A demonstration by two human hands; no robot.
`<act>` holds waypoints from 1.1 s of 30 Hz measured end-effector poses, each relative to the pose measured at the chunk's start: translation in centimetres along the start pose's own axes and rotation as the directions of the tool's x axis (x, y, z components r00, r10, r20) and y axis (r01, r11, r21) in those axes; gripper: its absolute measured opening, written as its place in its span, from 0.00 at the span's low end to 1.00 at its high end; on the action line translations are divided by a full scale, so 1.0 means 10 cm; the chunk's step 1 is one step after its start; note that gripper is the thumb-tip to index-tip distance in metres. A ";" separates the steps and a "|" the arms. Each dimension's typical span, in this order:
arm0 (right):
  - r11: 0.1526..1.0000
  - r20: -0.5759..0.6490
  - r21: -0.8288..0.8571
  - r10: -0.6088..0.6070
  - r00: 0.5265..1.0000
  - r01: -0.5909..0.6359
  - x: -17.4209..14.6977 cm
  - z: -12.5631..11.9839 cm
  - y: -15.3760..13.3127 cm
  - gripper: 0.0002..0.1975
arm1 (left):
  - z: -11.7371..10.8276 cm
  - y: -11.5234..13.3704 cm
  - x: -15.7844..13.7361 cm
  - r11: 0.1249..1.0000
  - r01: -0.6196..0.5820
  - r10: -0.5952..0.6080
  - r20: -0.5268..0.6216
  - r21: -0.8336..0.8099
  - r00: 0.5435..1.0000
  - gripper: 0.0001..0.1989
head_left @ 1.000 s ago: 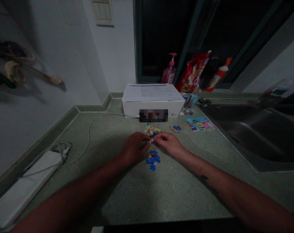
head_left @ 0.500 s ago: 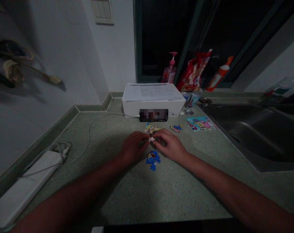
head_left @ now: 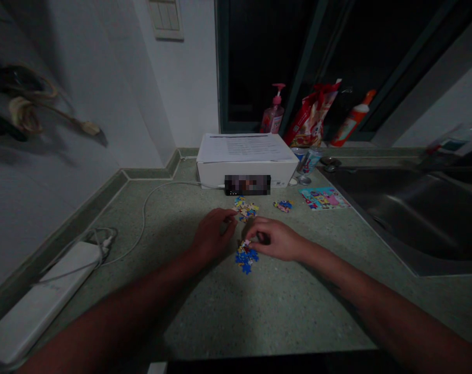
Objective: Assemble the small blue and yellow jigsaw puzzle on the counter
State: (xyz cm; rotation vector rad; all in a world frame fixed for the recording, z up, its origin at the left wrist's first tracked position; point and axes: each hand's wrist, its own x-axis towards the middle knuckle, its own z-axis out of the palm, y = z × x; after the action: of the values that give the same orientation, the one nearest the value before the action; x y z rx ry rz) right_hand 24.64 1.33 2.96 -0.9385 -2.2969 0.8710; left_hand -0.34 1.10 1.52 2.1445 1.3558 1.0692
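Note:
Pinched between thumb and finger of my right hand (head_left: 277, 239) is a small pale pink jigsaw puzzle piece (head_left: 247, 242). It is at the far edge of a joined cluster of mostly blue puzzle pieces (head_left: 246, 261) on the countertop; whether it touches the cluster I cannot tell. My left hand (head_left: 215, 231) rests just left of it, fingers curved with a gap between thumb and forefinger, and nothing shows in it. Beyond both hands lies a loose pile of yellow, pale and blue puzzle pieces (head_left: 246, 209). A smaller pile of puzzle pieces (head_left: 283, 206) sits to its right.
A phone (head_left: 247, 185) leans on a white box (head_left: 243, 169), its cable (head_left: 143, 213) running left to a white power strip (head_left: 44, 301). Right of the piles are a colourful picture card (head_left: 324, 199), a can (head_left: 309, 161) and a steel sink (head_left: 410, 218).
Both hands held the pale piece together above the blue cluster. My right hand has brought it nearer, down to the cluster's edge. My left hand has let go and stayed at the left.

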 end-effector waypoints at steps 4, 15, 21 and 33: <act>0.999 0.097 0.034 0.002 0.995 -0.005 0.00 -0.03 -0.01 0.04 | 0.03 -0.04 0.00 0.999 -0.039 0.039 -0.016 0.001 0.999 0.12; 0.862 -0.303 -0.482 0.001 0.953 -0.154 0.20 -0.03 0.53 0.18 | 0.02 -0.02 0.00 0.997 -0.073 0.073 -0.018 0.037 0.997 0.13; 0.867 -0.315 -0.474 -0.004 0.949 -0.154 0.23 -0.03 0.62 0.14 | 0.04 -0.04 -0.01 0.995 -0.093 0.094 -0.024 0.047 0.995 0.12; 0.930 -0.447 -0.276 0.098 0.889 -0.241 0.24 -0.12 0.49 0.10 | 0.00 0.02 0.00 0.996 -0.072 0.071 0.024 0.046 0.997 0.13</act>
State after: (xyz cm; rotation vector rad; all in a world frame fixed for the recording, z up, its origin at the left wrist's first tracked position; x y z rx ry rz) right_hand 25.95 6.26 0.73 -1.3447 -2.0192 0.2997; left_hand -0.21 1.06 1.62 2.2480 1.3155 1.0461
